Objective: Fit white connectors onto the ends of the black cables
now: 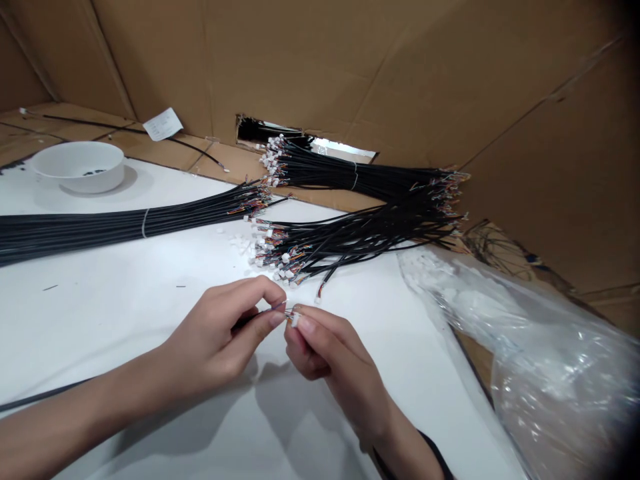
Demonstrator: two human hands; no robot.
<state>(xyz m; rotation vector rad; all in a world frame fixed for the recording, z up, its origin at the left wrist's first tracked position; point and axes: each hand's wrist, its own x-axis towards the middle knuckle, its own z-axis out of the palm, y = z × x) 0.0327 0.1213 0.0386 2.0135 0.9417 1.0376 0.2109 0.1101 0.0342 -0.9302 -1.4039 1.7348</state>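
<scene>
My left hand (227, 330) is closed in a pinch on the end of a thin black cable (45, 395) that trails off to the left across the white table (125, 300). My right hand (320, 347) is also closed, its fingertips pinching a small white connector (294, 319) at the cable's coloured wire ends. The two hands meet fingertip to fingertip just in front of a loose pile of black cables with white connectors (350, 240).
A tied bundle of black cables (125, 223) lies at the left, and another tied bundle (360, 177) at the back. A white bowl (80, 167) stands far left. A clear plastic bag (540, 360) lies at the right. Cardboard walls (400, 80) enclose the table.
</scene>
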